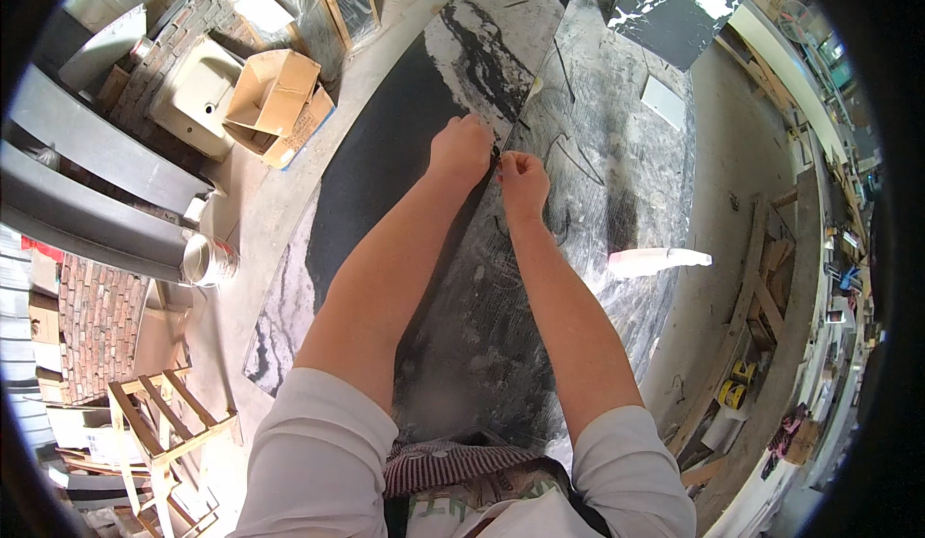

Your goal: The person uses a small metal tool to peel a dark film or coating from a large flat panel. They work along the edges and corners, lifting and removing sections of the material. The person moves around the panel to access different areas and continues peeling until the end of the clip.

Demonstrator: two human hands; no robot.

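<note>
1. Left hand [461,153] was curled, knuckles up, at the right edge of the stone slab [376,172]. Its fingertips were hidden, so couldn't tell whether it was clamped on anything.
2. Right hand [525,183] sat just beside the left, fingertips drawn together in what looked like a pinch. Couldn't confirm what was in it.
3. Small dark item [496,153] showed between the hands; too small to identify. Hands so close suggested fine work needing both.
4. Slab, black with white veined ends, lay flat, running away from the person on the left side of the streaked grey work surface [602,210]. Flat support probably kept it steady without a hand bracing it; both forearms reached out over the join side.
5. Pale pinkish piece [655,262] lay right of the right forearm, likely parked there to stay off the slab but in reach.
6. Thin dark strand [583,162] lay loosely bent beyond the right hand.
7. White rectangular piece [663,102] lay farther off near the surface's right edge, well apart from the hands.
8. Farther out: black-and-white panel [665,23] at the far end; open cardboard box [265,100] on the floor at left, beside a pale sink [193,100].
</note>
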